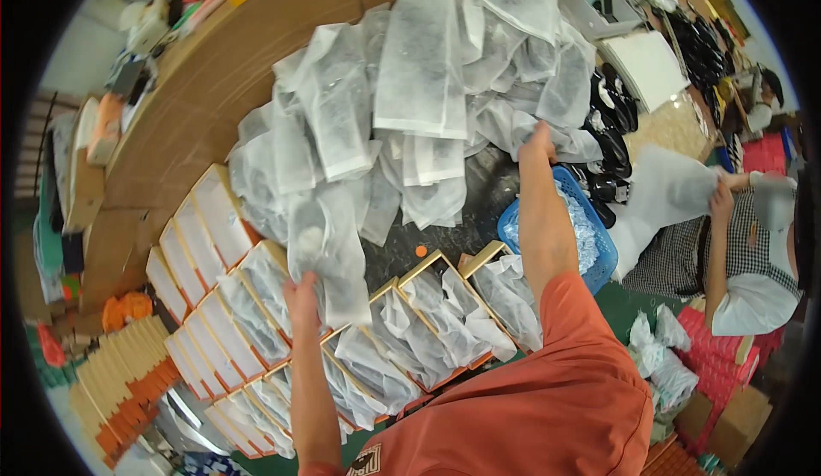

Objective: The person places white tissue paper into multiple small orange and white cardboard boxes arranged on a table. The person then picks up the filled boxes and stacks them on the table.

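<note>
At the far left edge, stacks of flat cardboard (85, 172) leaned beside a wide brown surface (184, 121). Near the lower left, a pile of orange and tan box lids (124, 369) stood on edge. Just right of it, rows of open shoe boxes (218, 339) ran across the near side of the surface, most of them lined with white fabric bags.

The person's left hand (301, 292) was raised over the boxes, its fingers closed around the lower edge of a white bag (323, 249) that held something dark. That bag hung just above the open boxes, left of centre, with its top against the big heap.

Across the middle and far side lay that heap of white bags (419, 91), many with dark shoes showing faintly through the fabric. Near it, a small orange dot (420, 251) lay on a dark patch of surface.

The person's right hand (537, 142) reached far out to the right side of the heap, fingers curled onto a bag's edge there; how firmly it gripped could not be told. Under that forearm sat a blue basket (599, 258) of clear plastic wraps. Beyond it lay loose black shoes (611, 125) and a stack of white sheets (646, 65).

At the right edge, another person (744, 254) in a checked top held a white bag (667, 189), with red boxes (727, 348) close by.
</note>
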Motion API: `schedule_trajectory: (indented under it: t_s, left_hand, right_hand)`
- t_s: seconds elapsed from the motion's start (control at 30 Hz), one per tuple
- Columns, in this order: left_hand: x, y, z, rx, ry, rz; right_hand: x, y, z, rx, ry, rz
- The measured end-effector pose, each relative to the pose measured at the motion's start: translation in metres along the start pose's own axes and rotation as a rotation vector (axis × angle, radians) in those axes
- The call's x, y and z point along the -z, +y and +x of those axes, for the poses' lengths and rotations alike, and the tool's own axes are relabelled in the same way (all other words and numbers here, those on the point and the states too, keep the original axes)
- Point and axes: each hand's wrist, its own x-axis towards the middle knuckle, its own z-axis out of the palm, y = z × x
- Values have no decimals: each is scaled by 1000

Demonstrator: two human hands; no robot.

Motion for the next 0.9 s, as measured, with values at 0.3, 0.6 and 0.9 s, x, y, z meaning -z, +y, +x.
schedule_trajectory:
  t_s: [0.3, 0.6, 0.9]
  left_hand:
    - [125, -63, -200, 263, -41, -939]
    - [282, -139, -198, 333, 69, -951]
    - [500, -117, -60, -133, 408, 322]
  right_hand:
    - [249, 83, -195, -382, -1307, -91]
    - [364, 132, -348, 165, -1381, -696]
    - [323, 404, -598, 593, -1853, -1132]
